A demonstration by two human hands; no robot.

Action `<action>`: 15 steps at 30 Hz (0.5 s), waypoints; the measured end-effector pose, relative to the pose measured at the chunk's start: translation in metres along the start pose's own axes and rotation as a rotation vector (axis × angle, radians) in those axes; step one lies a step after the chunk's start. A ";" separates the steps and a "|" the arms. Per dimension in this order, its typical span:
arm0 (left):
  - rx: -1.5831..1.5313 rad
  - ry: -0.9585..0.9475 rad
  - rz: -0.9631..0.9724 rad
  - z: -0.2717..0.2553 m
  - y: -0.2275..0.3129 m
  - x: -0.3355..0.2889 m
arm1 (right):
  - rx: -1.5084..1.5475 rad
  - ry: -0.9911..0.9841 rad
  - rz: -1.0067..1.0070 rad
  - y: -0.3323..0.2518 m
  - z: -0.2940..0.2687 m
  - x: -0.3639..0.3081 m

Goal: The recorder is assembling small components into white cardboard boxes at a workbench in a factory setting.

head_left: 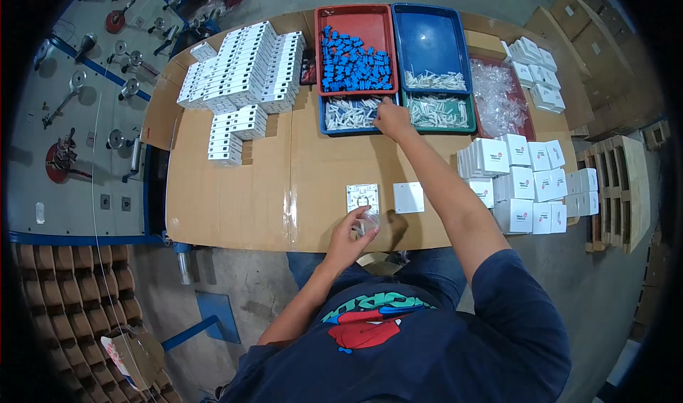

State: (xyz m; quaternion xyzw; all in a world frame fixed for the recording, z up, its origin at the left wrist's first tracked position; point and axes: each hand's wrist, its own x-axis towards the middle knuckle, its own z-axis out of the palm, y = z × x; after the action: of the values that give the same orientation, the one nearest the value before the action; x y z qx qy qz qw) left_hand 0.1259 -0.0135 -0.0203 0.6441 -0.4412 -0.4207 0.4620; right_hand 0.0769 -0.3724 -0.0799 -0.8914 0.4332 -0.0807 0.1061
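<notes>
My left hand (346, 241) is closed on a small clear plastic bag (369, 223) with pale pieces inside, near the table's front edge. Just beyond it lies a white square frame (362, 196) with an open, detailed face. A plain white square plate (409, 197) lies to the right of that frame. My right arm is stretched far forward. My right hand (392, 117) is at the right end of a blue tray of white plugs (348, 113), its fingers bunched; whatever is between them is hidden. A red tray (356, 22) with blue plastic pieces (352, 60) stands behind.
Stacked white boxes (238, 65) fill the back left; more white boxes (516, 182) stand at the right. Beside my right hand, a green tray (441, 128) and a larger blue tray (430, 36) contain white pieces. Clear bags (496, 97) fill another red tray. Cardboard (228, 204) covers the table.
</notes>
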 end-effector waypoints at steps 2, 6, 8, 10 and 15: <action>0.043 0.018 0.016 0.000 0.001 0.000 | 0.156 0.070 0.007 0.001 -0.003 -0.002; 0.028 0.020 0.031 0.001 -0.001 0.004 | 0.289 0.142 0.035 0.011 -0.019 -0.009; 0.038 0.046 0.046 0.001 -0.004 0.006 | 0.392 0.113 0.105 0.014 -0.031 -0.018; 0.043 0.063 0.049 0.000 -0.004 0.009 | 0.421 0.059 0.167 0.005 -0.043 -0.037; 0.070 0.076 0.062 0.003 0.007 0.019 | 0.898 -0.102 0.006 0.004 -0.055 -0.122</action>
State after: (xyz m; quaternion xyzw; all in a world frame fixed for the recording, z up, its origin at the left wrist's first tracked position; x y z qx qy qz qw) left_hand 0.1267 -0.0338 -0.0163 0.6616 -0.4574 -0.3657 0.4684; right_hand -0.0133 -0.2846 -0.0344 -0.7587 0.3520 -0.2165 0.5037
